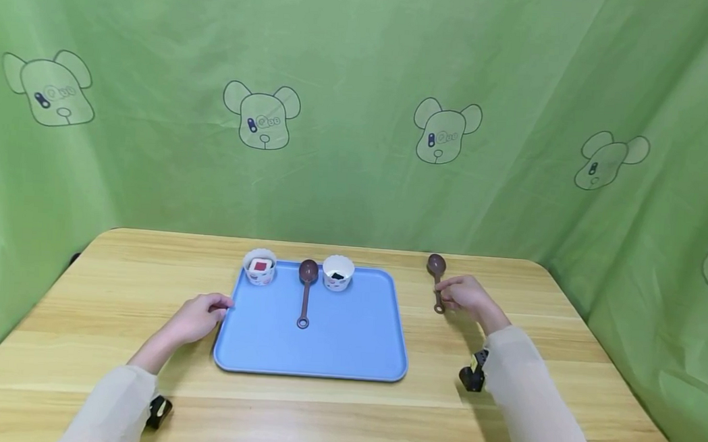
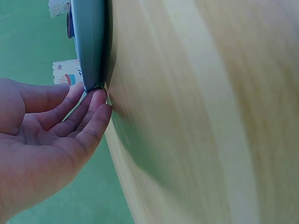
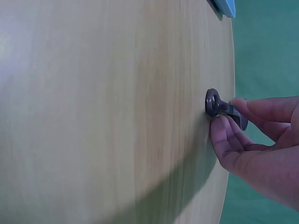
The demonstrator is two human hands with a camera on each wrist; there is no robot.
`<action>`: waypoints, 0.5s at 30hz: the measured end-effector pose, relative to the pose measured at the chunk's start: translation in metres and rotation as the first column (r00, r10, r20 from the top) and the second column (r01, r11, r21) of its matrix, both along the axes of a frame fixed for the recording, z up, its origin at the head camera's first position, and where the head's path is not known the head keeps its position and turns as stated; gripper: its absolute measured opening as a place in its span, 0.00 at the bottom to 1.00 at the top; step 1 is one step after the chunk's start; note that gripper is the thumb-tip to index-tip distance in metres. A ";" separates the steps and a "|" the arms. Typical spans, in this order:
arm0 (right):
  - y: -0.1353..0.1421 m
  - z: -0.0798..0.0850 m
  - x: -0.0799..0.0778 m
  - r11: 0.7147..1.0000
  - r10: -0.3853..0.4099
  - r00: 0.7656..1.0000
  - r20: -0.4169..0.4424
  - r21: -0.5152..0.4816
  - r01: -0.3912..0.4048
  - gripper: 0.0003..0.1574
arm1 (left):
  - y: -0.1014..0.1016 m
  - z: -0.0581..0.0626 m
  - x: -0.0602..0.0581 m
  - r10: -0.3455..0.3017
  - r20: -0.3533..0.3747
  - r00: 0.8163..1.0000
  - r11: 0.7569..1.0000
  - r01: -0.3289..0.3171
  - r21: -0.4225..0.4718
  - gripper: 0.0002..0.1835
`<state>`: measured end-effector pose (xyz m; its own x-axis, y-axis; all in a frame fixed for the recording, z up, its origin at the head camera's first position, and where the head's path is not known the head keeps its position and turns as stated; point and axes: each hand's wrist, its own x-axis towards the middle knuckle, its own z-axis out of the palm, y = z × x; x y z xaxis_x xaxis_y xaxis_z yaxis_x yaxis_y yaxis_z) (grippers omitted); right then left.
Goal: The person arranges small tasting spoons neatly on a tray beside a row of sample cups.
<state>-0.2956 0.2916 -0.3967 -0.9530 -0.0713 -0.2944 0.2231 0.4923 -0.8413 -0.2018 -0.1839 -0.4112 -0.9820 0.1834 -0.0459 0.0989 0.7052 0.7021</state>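
Note:
A blue tray (image 1: 346, 342) lies on the wooden table. My left hand (image 1: 199, 316) is at its left edge; in the left wrist view the thumb and fingers (image 2: 96, 123) pinch the tray's rim (image 2: 91, 46). Beyond the tray's right side, my right hand (image 1: 466, 295) holds a brown spoon (image 1: 437, 264) by its handle, between thumb and fingertips. The ring at the handle's end (image 3: 212, 102) shows in the right wrist view, while the bowl is hidden there. A second brown spoon (image 1: 306, 292) lies on the tray, its bowl toward the back.
Two white paper cups stand along the tray's back edge. The left cup (image 1: 259, 276) holds a white and red piece; the right cup (image 1: 338, 282) has something black in it. A green curtain (image 1: 355, 201) hangs behind the table (image 1: 341, 423) and along its sides.

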 end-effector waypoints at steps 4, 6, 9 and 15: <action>-0.002 -0.001 -0.001 1.000 -0.005 1.000 0.006 0.007 0.005 0.23 | 0.000 -0.001 0.000 0.000 -0.005 1.000 1.000 0.000 -0.002 0.13; -0.002 -0.001 -0.001 1.000 -0.006 1.000 0.008 0.012 0.006 0.23 | 0.000 -0.001 0.000 -0.001 -0.005 1.000 1.000 0.001 -0.003 0.13; -0.003 -0.003 -0.002 1.000 -0.013 1.000 0.008 0.016 0.013 0.23 | 0.000 -0.001 0.000 -0.002 -0.003 1.000 1.000 0.002 -0.004 0.13; -0.002 -0.005 -0.002 1.000 -0.008 1.000 -0.013 0.027 0.009 0.23 | 0.000 0.001 0.001 0.000 0.003 1.000 1.000 0.000 -0.001 0.13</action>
